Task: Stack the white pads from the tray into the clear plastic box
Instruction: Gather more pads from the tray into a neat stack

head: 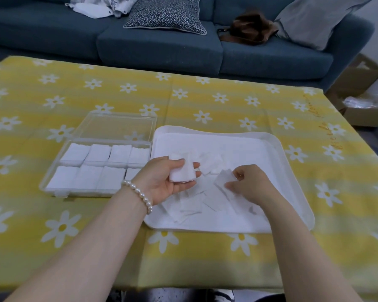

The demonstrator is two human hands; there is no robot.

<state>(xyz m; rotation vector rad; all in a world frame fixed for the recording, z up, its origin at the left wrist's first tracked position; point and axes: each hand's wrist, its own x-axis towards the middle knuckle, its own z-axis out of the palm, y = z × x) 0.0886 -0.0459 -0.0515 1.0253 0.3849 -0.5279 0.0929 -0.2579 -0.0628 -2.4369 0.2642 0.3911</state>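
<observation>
White pads (207,199) loose in tray (297,205), stacked in box (52,182); both hands' fingers (191,165) grasping pads.

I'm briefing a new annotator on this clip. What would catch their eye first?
Probably the two hands over the white tray: the left hand grips a small stack of white pads, and the right hand pinches a single pad from the loose pile. Left of the tray, the clear plastic box lies open on the yellow daisy tablecloth, its compartments holding pads.

Left hand (162,182) hides the box (52,182) corner — pad count unclear.
</observation>
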